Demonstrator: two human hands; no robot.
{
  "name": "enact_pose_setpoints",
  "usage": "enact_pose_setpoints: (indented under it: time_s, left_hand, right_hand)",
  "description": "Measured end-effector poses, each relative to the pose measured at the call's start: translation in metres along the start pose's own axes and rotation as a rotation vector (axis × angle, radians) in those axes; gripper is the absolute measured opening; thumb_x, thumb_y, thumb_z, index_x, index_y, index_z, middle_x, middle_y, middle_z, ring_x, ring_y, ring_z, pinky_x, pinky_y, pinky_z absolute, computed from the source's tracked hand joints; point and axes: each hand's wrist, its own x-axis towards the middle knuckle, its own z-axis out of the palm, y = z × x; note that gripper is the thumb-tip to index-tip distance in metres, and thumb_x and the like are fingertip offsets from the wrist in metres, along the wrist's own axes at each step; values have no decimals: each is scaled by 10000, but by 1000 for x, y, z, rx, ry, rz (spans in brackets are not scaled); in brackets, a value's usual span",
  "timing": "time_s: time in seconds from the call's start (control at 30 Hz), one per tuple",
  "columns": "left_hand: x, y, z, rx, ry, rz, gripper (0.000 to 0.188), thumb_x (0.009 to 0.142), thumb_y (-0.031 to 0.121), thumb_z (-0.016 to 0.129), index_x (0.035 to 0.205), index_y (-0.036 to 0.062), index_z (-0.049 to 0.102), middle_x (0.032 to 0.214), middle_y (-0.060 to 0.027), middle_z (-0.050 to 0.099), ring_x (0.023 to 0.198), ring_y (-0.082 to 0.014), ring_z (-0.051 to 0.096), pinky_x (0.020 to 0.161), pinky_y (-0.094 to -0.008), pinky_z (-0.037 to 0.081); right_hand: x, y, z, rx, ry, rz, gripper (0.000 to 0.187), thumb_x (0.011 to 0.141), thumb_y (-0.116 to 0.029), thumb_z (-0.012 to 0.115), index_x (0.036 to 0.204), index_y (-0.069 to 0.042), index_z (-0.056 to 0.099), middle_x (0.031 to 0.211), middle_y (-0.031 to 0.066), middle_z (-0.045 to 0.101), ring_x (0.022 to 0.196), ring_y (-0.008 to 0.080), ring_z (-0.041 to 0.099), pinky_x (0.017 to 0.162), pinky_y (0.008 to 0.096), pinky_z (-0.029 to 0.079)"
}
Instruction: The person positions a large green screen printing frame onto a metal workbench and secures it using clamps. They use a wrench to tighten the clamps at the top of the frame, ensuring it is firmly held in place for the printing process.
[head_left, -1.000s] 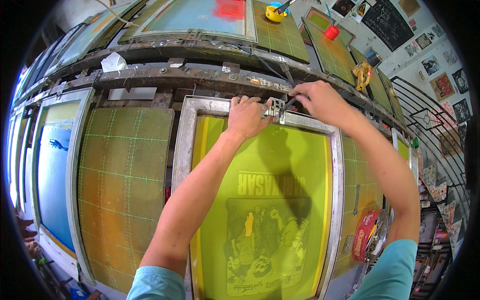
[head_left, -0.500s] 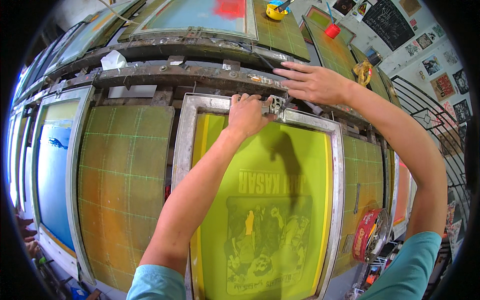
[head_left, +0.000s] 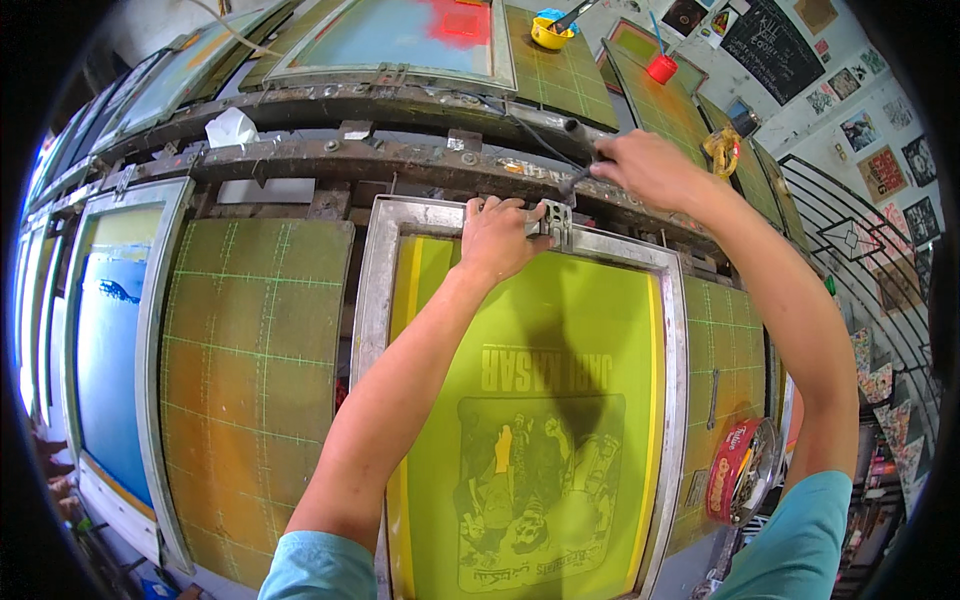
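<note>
A silk-screen frame (head_left: 370, 300) with yellow-green mesh (head_left: 560, 300) lies in front of me, bearing a faint printed design. At its far bar sits a small perforated metal hinge clamp (head_left: 560, 228). My left hand (head_left: 498, 238) is closed there, its thumb and forefinger against the clamp's left side and its other fingers over the bar. Just beyond, my right hand (head_left: 645, 170) grips a dark tool with a rod and cross handle, seemingly a T-handle wrench (head_left: 574, 130), whose lower end is by the clamp. Part of the tool is hidden by the fingers.
Dark metal rails (head_left: 300, 160) run across behind the frame, with a crumpled white tissue (head_left: 231, 127) on them. Gridded boards (head_left: 255, 370) lie on both sides. To the right are a spanner (head_left: 713, 398) and a red round tin (head_left: 732, 470) holding small parts.
My right hand has gone from outstretched fingers to curled round the tool, whose handle now stands differently. My left hand stays at the clamp.
</note>
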Motion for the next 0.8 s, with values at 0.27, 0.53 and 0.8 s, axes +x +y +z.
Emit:
enact_pose_setpoints:
  time_s: [0.27,0.53,0.8]
  left_hand:
    - [1,1,-2,-19,-8,-22,563,848,528,740,1321,228,685,1347,-82,648,1260,-271,564,1105,-468,332]
    - [2,5,-6,-30,-31,-30,552,847,521,743,1298,205,702,1336,-65,658,1243,-263,573,1094,-447,340]
    - [2,5,-1,-11,6,-18,569,847,523,740,1321,214,690,1350,-71,656,1241,-270,575,1094,-446,341]
  right_hand:
    - [-2,7,30,-357,242,-592,234,843,-48,613,1066,-110,648,975,43,632,1071,242,614,1219,545,308]
    - [7,10,27,-606,250,-793,166,876,-128,605,1040,-112,618,1070,33,654,1143,219,590,1257,530,257]
    - [10,10,25,-615,106,-798,195,873,-183,622,1057,-118,635,1100,33,690,1105,233,637,1099,452,450]
